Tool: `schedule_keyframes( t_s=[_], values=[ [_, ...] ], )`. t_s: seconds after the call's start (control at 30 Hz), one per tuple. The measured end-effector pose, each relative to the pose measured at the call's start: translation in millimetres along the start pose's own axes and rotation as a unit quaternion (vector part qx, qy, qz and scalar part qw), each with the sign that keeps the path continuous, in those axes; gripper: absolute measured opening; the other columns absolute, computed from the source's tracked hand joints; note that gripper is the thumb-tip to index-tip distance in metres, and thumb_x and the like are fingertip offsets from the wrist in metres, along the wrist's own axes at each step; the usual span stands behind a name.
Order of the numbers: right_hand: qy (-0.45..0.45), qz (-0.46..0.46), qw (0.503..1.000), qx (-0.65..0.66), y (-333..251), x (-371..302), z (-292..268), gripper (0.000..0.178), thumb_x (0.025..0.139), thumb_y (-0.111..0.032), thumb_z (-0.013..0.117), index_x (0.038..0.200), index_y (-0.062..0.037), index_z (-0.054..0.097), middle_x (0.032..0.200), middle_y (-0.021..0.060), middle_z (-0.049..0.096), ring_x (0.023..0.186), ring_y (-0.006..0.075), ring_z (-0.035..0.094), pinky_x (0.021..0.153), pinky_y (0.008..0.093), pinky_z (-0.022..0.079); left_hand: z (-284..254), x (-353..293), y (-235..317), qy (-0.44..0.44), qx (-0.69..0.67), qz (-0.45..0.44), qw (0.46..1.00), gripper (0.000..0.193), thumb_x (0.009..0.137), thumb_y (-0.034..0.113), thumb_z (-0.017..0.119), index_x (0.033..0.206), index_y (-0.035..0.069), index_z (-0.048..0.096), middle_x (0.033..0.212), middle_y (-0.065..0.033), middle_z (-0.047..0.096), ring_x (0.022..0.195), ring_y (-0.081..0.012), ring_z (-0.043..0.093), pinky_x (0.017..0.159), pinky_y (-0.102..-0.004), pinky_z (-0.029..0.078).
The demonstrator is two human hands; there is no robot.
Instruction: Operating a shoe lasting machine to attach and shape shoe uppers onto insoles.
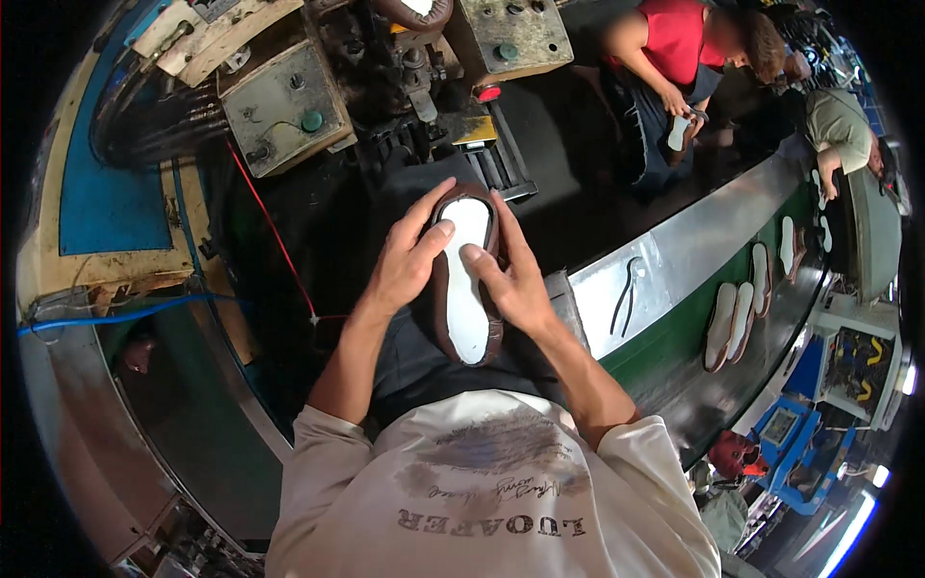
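A brown leather shoe upper is held upright in front of me, its underside facing me. A white insole covers that underside, with dark leather folded around its edge. My left hand wraps the shoe's left side, thumb pressing on the insole near the upper end. On the other side my right hand grips it, thumb lying on the insole's middle. The backs of the shoe's sides are hidden by my fingers.
A machine with control boxes stands ahead, another brown shoe on it. Pincers lie on a metal ledge at right, beside a green conveyor belt carrying several shoes. Two people work further off; one in red holds a shoe.
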State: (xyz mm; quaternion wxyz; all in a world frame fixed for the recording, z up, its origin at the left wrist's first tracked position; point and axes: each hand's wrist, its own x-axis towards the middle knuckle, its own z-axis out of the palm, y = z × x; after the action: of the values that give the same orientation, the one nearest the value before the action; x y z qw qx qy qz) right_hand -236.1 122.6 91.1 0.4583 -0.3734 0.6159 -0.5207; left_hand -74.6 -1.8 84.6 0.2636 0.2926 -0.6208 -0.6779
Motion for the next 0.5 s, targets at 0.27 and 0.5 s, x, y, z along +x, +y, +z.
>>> schedule_keyframes(
  t_s=[0.27, 0.5],
  values=[
    [0.001, -0.011, 0.998, 0.057, 16.1, -6.1, -0.9, 0.089, 0.107, -0.034, 0.073, 0.175, -0.0023, 0.025, 0.174, 0.0223, 0.039, 0.159, 0.0331, 0.040, 0.131, 0.0431, 0.031, 24.5, -8.6, -16.6, 0.039, -0.072, 0.042, 0.996, 0.060, 0.109, 0.019, 0.058, 0.165, -0.001, 0.046, 0.160, -0.0191, 0.057, 0.146, -0.0297, 0.056, 0.125, -0.0408, 0.040],
    [0.000, 0.021, 0.988, 0.155, 40.7, -4.8, -6.9, 0.077, 0.117, -0.036, 0.056, 0.176, -0.0034, 0.021, 0.180, 0.0179, 0.030, 0.166, 0.0306, 0.028, 0.135, 0.0401, 0.023, 40.3, -13.7, -45.7, 0.022, -0.288, -0.048, 0.956, 0.075, 0.117, 0.038, 0.056, 0.175, 0.003, 0.024, 0.172, -0.0177, 0.040, 0.157, -0.0244, 0.041, 0.130, -0.0383, 0.031]
  ],
)
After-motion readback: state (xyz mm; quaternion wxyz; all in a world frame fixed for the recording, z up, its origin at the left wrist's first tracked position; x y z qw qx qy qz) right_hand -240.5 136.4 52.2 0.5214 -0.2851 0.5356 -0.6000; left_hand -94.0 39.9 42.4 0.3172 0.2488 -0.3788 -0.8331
